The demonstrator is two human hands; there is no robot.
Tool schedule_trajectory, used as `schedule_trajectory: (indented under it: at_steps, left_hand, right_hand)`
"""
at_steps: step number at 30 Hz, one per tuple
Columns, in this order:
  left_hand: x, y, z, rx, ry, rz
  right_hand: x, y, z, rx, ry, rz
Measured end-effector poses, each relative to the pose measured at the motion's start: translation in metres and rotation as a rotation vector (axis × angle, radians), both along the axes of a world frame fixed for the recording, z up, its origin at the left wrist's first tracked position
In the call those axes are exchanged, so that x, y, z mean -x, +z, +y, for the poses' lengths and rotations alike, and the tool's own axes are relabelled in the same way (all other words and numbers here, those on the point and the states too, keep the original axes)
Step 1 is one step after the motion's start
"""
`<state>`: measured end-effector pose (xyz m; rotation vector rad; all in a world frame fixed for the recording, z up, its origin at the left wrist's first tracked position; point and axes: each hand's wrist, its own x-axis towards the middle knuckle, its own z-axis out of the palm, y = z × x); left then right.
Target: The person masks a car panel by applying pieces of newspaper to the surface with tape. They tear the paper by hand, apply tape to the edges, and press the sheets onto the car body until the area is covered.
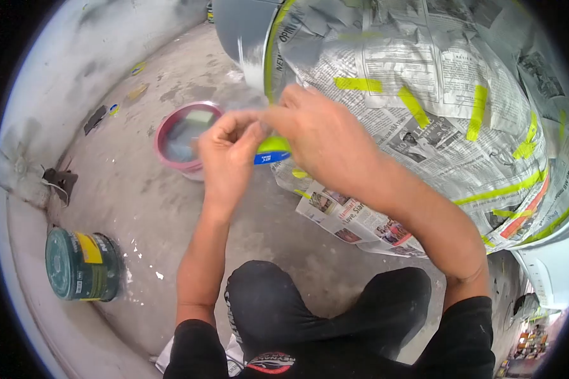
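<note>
My left hand is raised in front of me, fingers pinched together; whatever lies between the fingertips is too small to make out. Touching or almost touching it, my right hand is curled and slightly blurred. A roll of yellow-green masking tape with a blue core shows under its fingers, gripped by that hand. Just beyond is a large curved body panel covered in newspaper, fixed with strips of the same tape. An uncovered grey painted part borders the newspaper at a taped edge.
On the concrete floor, beyond my left hand, stands a pink basin holding water and a pale block. A green bucket is by the wall at left. A dark flat piece and tape scraps lie along the wall. My knees are bent below.
</note>
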<state>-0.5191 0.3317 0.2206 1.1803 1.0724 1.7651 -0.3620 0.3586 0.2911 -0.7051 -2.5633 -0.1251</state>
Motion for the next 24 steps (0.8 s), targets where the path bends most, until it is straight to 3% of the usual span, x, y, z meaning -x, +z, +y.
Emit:
schedule_trajectory:
  at_steps: [2,5,10,14,16,19,24]
  left_hand:
    - [0.0,0.008,0.008,0.102,-0.001,-0.001]
    - [-0.01,0.004,0.039,-0.007,-0.01,-0.197]
    - [-0.016,0.005,0.089,-0.063,0.062,-0.399]
    - [-0.01,-0.014,0.122,0.031,0.052,-0.372]
    - [-0.011,-0.018,0.133,0.055,0.052,-0.328]
    - [-0.011,-0.023,0.152,0.043,0.208,-0.148]
    - [-0.016,-0.022,0.17,0.047,0.357,-0.049]
  right_hand:
    - [0.001,0.008,0.013,-0.014,-0.008,-0.077]
    - [0.006,0.023,0.035,-0.074,-0.078,-0.215]
    - [0.017,0.056,0.083,-0.15,-0.265,-0.136]
    - [0.021,0.078,0.119,-0.074,-0.236,-0.118]
    - [0.025,0.075,0.133,-0.151,-0.24,-0.177]
    - [0.032,0.065,0.146,-0.237,-0.297,-0.178]
    - [0.039,0.057,0.156,-0.351,-0.344,-0.214]
